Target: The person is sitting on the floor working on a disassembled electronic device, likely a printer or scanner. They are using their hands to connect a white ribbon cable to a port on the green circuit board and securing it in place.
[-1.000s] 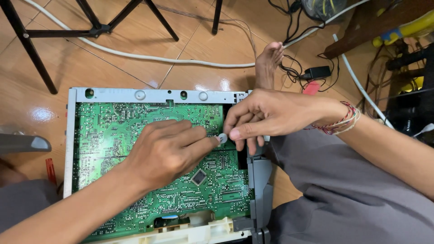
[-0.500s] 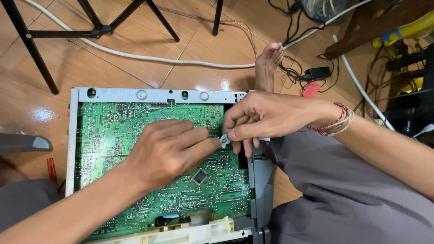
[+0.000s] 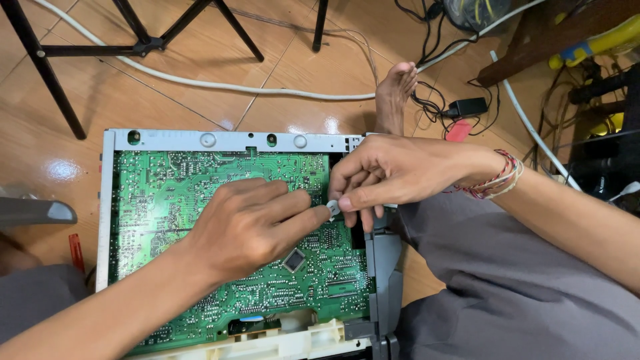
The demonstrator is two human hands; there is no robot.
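Note:
A large green circuit board (image 3: 173, 193) lies in a grey metal and plastic chassis (image 3: 220, 141) on the floor between my legs. My left hand (image 3: 250, 227) rests on the board, its index finger and thumb touching a small white plastic connector (image 3: 331, 209). My right hand (image 3: 390, 177) pinches the same white piece from the right side, near the board's right edge. A black square chip (image 3: 294, 259) sits just below my left hand. My right wrist wears red thread bracelets (image 3: 500, 177).
My bare foot (image 3: 393, 97) rests beyond the chassis. A white cable (image 3: 220, 85), black stand legs (image 3: 140, 43), a black adapter (image 3: 467, 107) with wires and a red item (image 3: 459, 131) lie on the wooden floor. A red-handled tool (image 3: 76, 251) lies left.
Both hands stay pinched on the small white piece at the board's right edge; they have shifted only slightly.

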